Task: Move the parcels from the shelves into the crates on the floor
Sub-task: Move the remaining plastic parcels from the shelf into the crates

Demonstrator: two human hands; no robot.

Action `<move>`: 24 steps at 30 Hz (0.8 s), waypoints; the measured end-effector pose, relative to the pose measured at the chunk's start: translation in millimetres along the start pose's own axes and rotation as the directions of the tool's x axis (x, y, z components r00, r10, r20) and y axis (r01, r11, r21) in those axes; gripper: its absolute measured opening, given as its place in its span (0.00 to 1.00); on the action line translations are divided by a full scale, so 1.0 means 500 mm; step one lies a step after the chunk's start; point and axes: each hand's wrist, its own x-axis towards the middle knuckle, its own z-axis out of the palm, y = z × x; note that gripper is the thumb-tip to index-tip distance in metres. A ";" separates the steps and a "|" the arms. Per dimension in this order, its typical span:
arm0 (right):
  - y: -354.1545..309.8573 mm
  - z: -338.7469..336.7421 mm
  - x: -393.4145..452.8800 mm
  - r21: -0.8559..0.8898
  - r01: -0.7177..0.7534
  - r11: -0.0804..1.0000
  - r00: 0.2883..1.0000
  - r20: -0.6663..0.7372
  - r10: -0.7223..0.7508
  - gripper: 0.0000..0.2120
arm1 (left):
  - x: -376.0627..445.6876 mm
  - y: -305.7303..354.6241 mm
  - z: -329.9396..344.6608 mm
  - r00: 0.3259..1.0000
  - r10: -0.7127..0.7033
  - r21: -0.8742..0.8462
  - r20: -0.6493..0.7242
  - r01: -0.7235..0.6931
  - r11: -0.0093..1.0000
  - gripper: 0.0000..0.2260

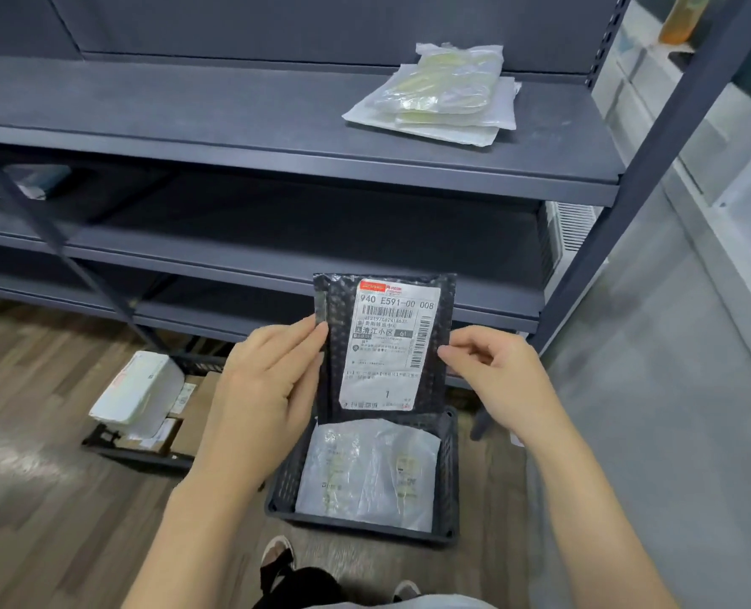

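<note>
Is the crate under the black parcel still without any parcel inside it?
No, a pale plastic parcel already lies inside the dark crate below the black parcel.

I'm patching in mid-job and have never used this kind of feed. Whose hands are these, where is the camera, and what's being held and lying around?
There is no machine here: a person wears one camera on the head, looking forward and down, so the picture is their own view. The left hand and right hand each pinch a side edge of a black parcel with a white shipping label, held upright above a dark crate on the floor. A clear plastic parcel already lies in that crate. A second crate to the left holds a white parcel and cardboard boxes. On the grey shelf, a stack of clear bags is still waiting.
</note>
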 end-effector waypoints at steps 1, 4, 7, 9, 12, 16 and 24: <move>-0.004 0.004 0.000 -0.016 0.020 1.000 0.999 -0.026 -0.021 0.07 | -0.005 -0.001 0.004 0.999 -0.032 0.012 0.027 0.031 0.999 0.15; -0.017 0.017 -0.001 -0.074 0.080 0.994 0.995 -0.062 -0.084 0.07 | -0.014 0.001 0.010 0.993 -0.108 0.054 0.056 0.105 0.993 0.17; -0.022 0.023 0.004 -0.086 0.090 0.992 0.994 -0.051 -0.095 0.06 | -0.012 0.002 0.010 0.986 -0.156 0.059 0.060 0.153 0.987 0.18; -0.021 0.029 0.008 -0.086 0.085 0.993 0.995 -0.045 -0.089 0.05 | -0.010 0.000 0.011 0.981 -0.184 0.052 0.068 0.180 0.982 0.19; -0.015 0.043 0.018 -0.082 0.066 0.994 0.997 -0.046 -0.070 0.04 | -0.014 -0.004 0.014 0.973 -0.212 0.027 0.085 0.211 0.977 0.19; -0.004 0.063 0.032 -0.088 0.045 0.995 0.999 -0.010 -0.046 0.06 | -0.023 -0.014 0.017 0.956 -0.270 0.002 0.116 0.272 0.962 0.20; 0.033 0.130 0.074 -0.135 -0.033 0.990 0.997 0.060 0.041 0.03 | -0.050 -0.072 0.046 0.897 -0.392 0.008 0.205 0.399 0.917 0.18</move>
